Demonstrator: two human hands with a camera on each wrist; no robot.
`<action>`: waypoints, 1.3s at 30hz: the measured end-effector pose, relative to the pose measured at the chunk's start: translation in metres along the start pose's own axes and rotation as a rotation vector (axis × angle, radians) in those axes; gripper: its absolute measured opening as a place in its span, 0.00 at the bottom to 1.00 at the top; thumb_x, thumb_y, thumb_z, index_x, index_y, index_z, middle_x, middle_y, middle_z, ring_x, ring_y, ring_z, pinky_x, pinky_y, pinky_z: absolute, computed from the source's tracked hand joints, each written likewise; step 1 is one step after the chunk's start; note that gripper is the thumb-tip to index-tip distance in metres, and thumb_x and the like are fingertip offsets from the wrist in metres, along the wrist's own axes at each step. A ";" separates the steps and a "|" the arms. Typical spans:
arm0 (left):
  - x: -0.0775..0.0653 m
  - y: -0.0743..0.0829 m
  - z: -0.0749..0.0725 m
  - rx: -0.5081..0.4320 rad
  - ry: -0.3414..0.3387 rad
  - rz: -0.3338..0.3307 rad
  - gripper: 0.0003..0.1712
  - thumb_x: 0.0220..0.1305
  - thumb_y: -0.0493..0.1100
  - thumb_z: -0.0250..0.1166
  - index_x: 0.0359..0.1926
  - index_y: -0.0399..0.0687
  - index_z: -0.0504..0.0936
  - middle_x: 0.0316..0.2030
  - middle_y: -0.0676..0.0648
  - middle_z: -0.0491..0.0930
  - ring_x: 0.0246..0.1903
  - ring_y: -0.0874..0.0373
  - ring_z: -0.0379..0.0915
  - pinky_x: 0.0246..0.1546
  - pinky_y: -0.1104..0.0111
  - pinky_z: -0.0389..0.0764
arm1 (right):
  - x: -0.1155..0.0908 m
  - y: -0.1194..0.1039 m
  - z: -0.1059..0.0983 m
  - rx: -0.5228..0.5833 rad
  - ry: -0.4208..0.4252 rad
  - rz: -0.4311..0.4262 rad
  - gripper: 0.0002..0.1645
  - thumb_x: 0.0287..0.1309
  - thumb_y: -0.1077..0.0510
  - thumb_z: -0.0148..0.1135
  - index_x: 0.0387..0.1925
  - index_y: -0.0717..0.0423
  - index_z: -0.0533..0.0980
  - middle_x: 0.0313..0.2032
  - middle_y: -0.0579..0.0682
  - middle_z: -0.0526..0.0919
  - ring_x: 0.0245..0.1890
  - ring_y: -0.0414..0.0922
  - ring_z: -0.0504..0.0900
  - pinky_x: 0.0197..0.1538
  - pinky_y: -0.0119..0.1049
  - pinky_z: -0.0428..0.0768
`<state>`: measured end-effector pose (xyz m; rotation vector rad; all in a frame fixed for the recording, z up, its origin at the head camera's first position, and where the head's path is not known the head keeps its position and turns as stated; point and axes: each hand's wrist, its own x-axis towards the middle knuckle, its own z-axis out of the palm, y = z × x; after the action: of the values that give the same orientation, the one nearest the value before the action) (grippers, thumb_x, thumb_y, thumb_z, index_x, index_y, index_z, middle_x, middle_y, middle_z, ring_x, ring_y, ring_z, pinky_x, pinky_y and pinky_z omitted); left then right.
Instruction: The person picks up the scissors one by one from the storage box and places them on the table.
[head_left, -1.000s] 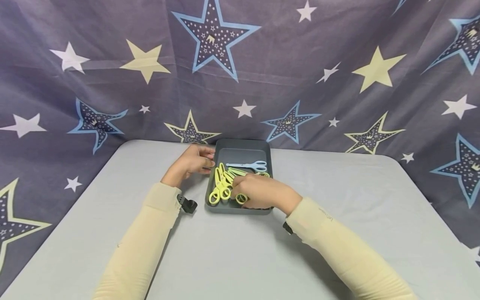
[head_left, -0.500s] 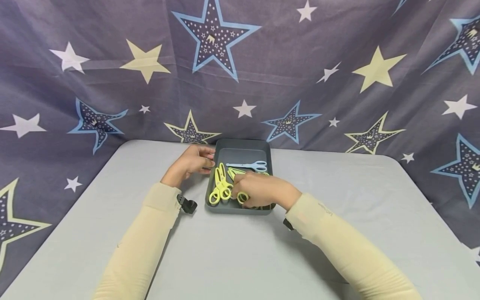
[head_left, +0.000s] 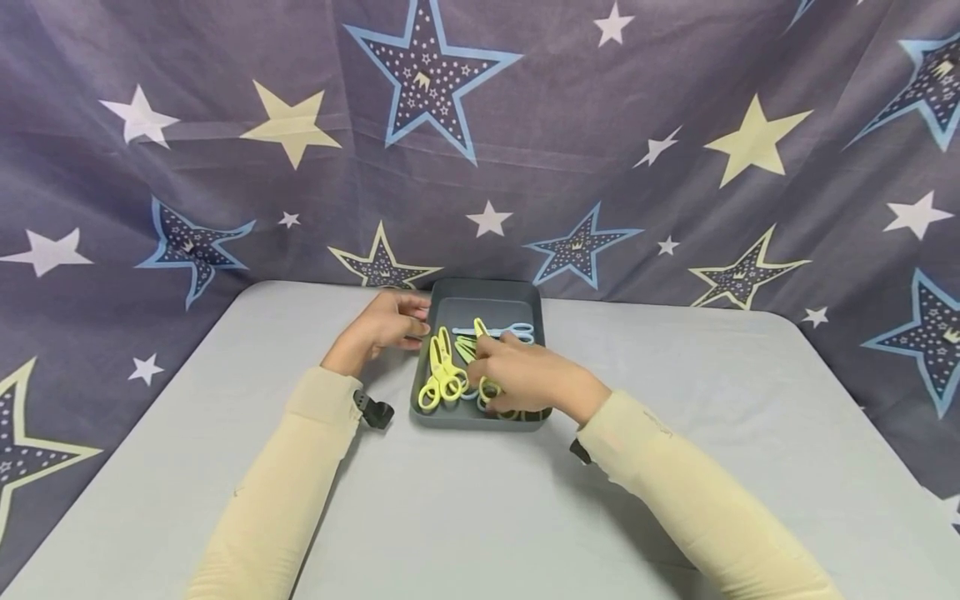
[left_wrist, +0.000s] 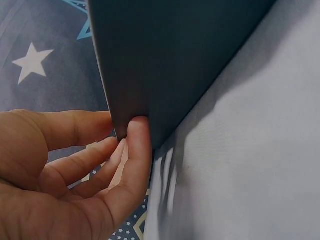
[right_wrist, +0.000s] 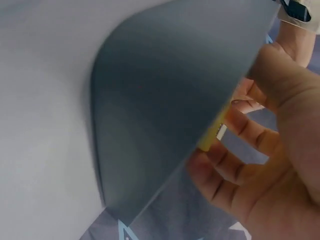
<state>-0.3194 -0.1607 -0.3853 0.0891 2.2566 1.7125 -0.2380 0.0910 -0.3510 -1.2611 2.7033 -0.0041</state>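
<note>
In the head view my left hand [head_left: 387, 321] is at the left side of a dark grey tray [head_left: 480, 287]. Its fingertips touch the tray's outer wall [left_wrist: 150, 60] near the rim. My right hand [head_left: 528, 372] is over the tray's near right part and grips a pair of yellow scissors [head_left: 489, 387], whose tip points away from me and overlaps blue scissors [head_left: 517, 331] lying crosswise. Another yellow pair [head_left: 442, 367] lies along the tray's left side. Part of the gripped pair [right_wrist: 212, 132] shows at the fingers in the right wrist view; the wall hides the rest.
More yellow-green scissors [head_left: 467, 346] lie under the right hand, partly covered. A pale grey cloth covers the table [head_left: 450, 508]. Behind its far edge hangs a dark curtain [head_left: 645, 100] printed with stars.
The right hand has shifted and turned slightly, and a yellow scissors tip has come into sight beyond its fingers, across the blue pair. The left hand and the tray have stayed put.
</note>
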 end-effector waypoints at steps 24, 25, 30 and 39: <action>0.002 -0.003 0.000 0.009 -0.007 0.005 0.34 0.64 0.22 0.62 0.72 0.28 0.66 0.62 0.29 0.68 0.44 0.52 0.76 0.50 0.57 0.87 | -0.038 0.050 -0.008 -0.070 0.239 0.073 0.20 0.50 0.53 0.81 0.45 0.50 0.84 0.46 0.52 0.77 0.42 0.52 0.72 0.48 0.45 0.74; 0.002 -0.003 0.000 0.008 -0.010 0.005 0.35 0.64 0.22 0.61 0.72 0.28 0.66 0.63 0.28 0.67 0.45 0.52 0.76 0.50 0.57 0.87 | -0.040 0.053 -0.008 -0.063 0.244 0.080 0.20 0.49 0.54 0.81 0.45 0.50 0.85 0.46 0.52 0.77 0.42 0.52 0.71 0.48 0.45 0.74; 0.000 -0.003 0.000 0.004 -0.016 0.002 0.35 0.65 0.23 0.61 0.72 0.28 0.65 0.63 0.28 0.67 0.47 0.49 0.76 0.51 0.57 0.86 | -0.049 0.062 -0.008 -0.059 0.264 0.114 0.19 0.48 0.57 0.79 0.44 0.51 0.85 0.46 0.52 0.77 0.41 0.51 0.70 0.45 0.43 0.73; 0.004 -0.005 -0.001 -0.007 -0.012 -0.001 0.34 0.64 0.22 0.61 0.71 0.30 0.67 0.63 0.29 0.68 0.46 0.52 0.75 0.48 0.59 0.87 | -0.065 0.082 -0.007 -0.071 0.296 0.136 0.18 0.45 0.57 0.82 0.40 0.51 0.84 0.42 0.53 0.77 0.37 0.52 0.67 0.40 0.42 0.68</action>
<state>-0.3225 -0.1623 -0.3902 0.0959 2.2418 1.7140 -0.2604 0.1926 -0.3406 -1.1737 3.0629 -0.0852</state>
